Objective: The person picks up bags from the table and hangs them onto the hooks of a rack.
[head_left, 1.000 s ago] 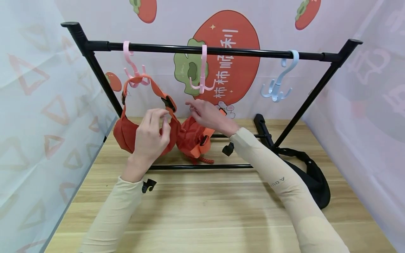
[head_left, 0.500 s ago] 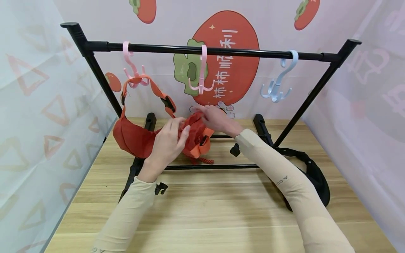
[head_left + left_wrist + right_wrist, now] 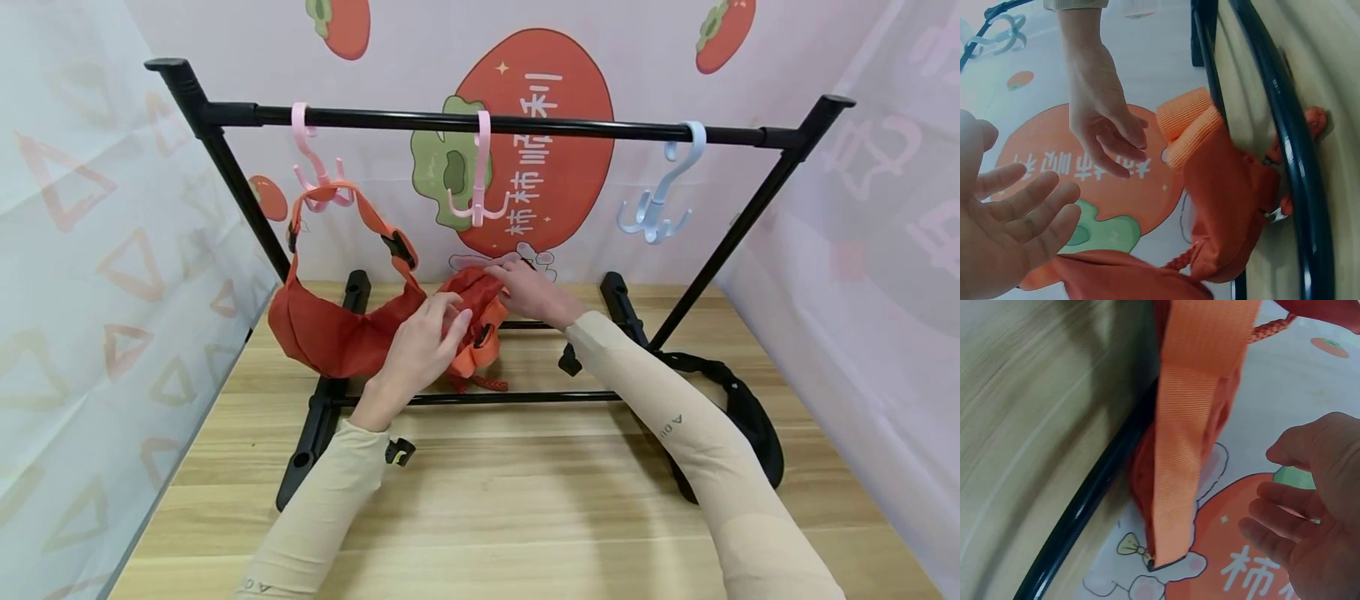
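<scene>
A red waist bag hangs by its orange strap from the left pink hook. Right of it, a second red bag with an orange strap and black buckle lies at the rack's lower bars. My left hand is in front of the gap between the bags, palm visible and fingers spread loosely in the left wrist view. Beside the second bag's upper end is my right hand. Its fingers are loosely bent and hold nothing, and both wrist views show space between it and the bag.
A black rack with a top bar spans the wooden table. A middle pink hook and a light blue hook hang from it. A black bag lies at the right foot, near the right forearm.
My left hand has moved right and down, away from the hanging bag toward the second one. My right hand has shifted slightly right and down. The hanging bag now shows more fully.
</scene>
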`<state>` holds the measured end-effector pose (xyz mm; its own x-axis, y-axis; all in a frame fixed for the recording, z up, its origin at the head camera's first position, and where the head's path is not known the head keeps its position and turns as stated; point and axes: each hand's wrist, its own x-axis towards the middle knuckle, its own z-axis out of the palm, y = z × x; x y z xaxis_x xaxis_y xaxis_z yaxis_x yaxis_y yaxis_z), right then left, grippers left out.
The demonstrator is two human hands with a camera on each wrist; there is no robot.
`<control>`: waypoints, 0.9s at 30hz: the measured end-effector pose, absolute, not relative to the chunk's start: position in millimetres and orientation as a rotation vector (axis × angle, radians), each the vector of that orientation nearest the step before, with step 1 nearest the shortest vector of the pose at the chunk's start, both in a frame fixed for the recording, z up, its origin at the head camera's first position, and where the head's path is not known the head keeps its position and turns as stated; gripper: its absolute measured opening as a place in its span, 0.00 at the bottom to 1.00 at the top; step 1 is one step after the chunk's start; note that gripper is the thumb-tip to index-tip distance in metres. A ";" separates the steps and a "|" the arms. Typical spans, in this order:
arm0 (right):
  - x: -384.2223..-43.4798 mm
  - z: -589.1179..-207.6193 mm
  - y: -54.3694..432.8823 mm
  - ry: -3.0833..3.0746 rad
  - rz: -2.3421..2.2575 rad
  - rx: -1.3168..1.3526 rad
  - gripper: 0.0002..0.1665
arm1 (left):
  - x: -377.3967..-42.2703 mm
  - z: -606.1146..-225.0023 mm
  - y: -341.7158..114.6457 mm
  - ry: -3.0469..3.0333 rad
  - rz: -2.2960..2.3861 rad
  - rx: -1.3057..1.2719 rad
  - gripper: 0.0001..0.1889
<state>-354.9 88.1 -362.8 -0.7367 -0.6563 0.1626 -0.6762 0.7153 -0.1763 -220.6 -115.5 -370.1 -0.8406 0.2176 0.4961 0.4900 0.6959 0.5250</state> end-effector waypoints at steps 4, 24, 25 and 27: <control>-355.8 -368.1 90.5 -2.897 0.253 1.068 0.30 | -223.0 -375.1 -111.0 -2.530 -0.967 -0.558 0.17; -362.8 -389.0 110.4 -2.926 0.014 1.064 0.33 | -238.4 -389.6 -80.4 -2.691 -1.005 -0.456 0.16; -363.2 -390.3 110.8 -2.948 0.006 1.048 0.34 | -239.0 -389.6 -79.5 -2.707 -0.991 -0.446 0.16; -364.1 -392.8 111.2 -2.985 -0.008 1.018 0.34 | -240.2 -389.5 -77.9 -2.738 -0.966 -0.432 0.18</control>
